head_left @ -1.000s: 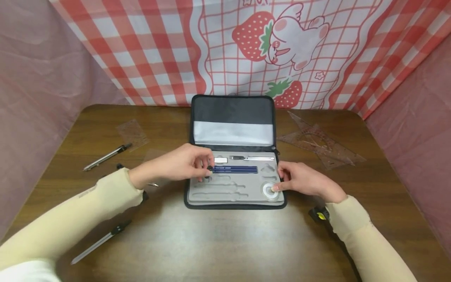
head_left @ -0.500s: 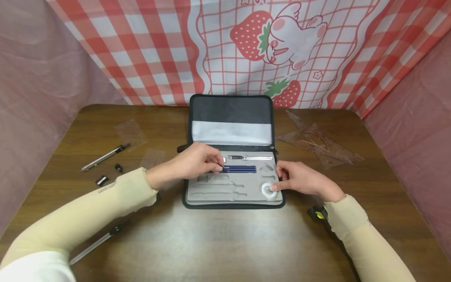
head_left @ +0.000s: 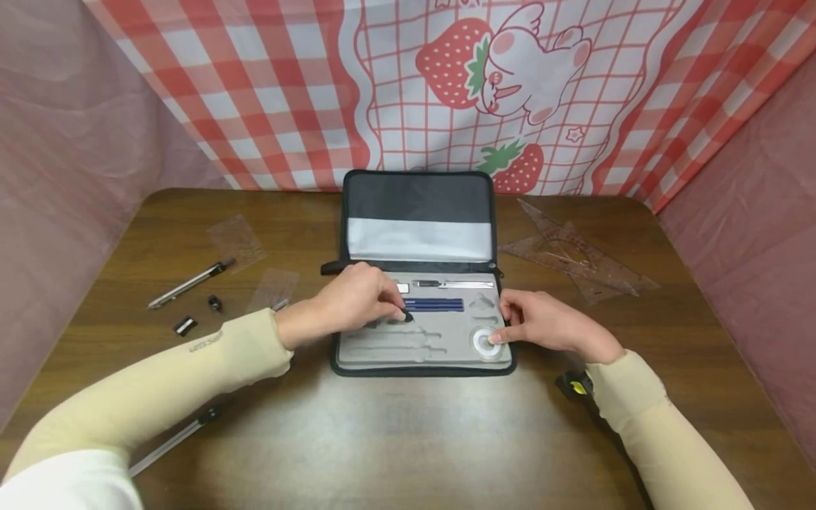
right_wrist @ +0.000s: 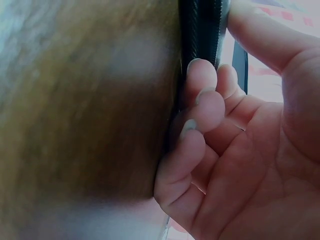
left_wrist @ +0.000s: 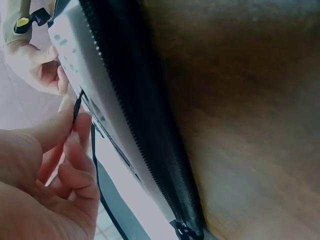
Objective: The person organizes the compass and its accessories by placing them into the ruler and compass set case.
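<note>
In the head view a black zip case (head_left: 421, 198) lies unfolded on the table, with a grey moulded tray (head_left: 455, 360) in its near half. Over the tray's left side, my left hand (head_left: 360, 296) pinches a small black pointed piece (head_left: 409, 316) between thumb and fingertips; its kind cannot be made out. That piece also shows as a thin dark sliver (left_wrist: 77, 107) in the left wrist view. My right hand (head_left: 551, 322) grips the case's right edge, thumb on top by a white round ring (head_left: 479, 347). Blue pencils (head_left: 436, 305), a white eraser (head_left: 403, 288) and a silver instrument (head_left: 468, 285) sit in slots.
To the left lie a compass (head_left: 190, 284), a sharpener (head_left: 185, 326), a small black part (head_left: 214, 304) and a clear template (head_left: 236, 241). Another compass (head_left: 168, 446) is partly behind the left sleeve. Clear set squares (head_left: 599, 269) overlap at the right.
My left hand has moved right over the tray and lowered slightly, with the small black piece in its fingertips. My right hand keeps its hold on the case edge.
</note>
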{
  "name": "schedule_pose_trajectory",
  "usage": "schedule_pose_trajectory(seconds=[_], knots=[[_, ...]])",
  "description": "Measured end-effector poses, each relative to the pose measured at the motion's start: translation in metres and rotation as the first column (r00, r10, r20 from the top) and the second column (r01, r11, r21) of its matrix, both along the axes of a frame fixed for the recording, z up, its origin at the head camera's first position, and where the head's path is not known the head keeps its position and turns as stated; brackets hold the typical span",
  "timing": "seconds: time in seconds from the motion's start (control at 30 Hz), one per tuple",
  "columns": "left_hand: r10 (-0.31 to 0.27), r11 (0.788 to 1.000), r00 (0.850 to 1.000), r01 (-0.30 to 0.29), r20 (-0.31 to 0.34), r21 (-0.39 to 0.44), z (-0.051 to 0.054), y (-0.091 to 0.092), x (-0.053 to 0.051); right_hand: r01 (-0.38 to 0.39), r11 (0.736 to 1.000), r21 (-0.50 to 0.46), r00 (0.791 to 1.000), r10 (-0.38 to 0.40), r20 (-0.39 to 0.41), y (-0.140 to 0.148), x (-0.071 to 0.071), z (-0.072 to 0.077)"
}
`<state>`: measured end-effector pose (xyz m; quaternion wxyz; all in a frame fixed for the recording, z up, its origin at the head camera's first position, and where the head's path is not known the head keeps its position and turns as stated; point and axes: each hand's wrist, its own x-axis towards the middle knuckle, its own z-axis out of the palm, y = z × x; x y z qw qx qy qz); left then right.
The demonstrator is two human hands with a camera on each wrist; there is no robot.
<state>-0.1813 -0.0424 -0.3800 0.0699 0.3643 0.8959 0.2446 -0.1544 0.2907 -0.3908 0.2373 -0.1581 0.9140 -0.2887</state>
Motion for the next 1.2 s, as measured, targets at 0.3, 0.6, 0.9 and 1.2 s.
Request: schedule_pose_trajectory(seconds=[0.3,0.6,0.9,1.2], knots=[[-0.023,0.996,0.998,0.017,-0.056,-0.093,-0.002,0.004,0.007,-0.008,1.0,0.008,1.0,0.008,-0.006,0.0,0.0,0.002],[-0.174,0.962,0.928,0.089,-0.328,-0.259,0.002,0.006,0.017,-0.014,1.0,-0.003,1.0,0.014,-0.018,-0.002,0.002,0.004],[-0.3,0.814,0.918,0.104,-0.261,-0.571,0.015,0.006,0.042,-0.017,1.0,-0.005,1.0,0.017,-0.008,0.0,0.001,0.004],[-0.32,0.811,0.907,0.113,-0.274,-0.574,0.01,-0.002,0.05,-0.007,1.0,-0.005,1.0,0.007,-0.004,0.0,0.001,0.003]])
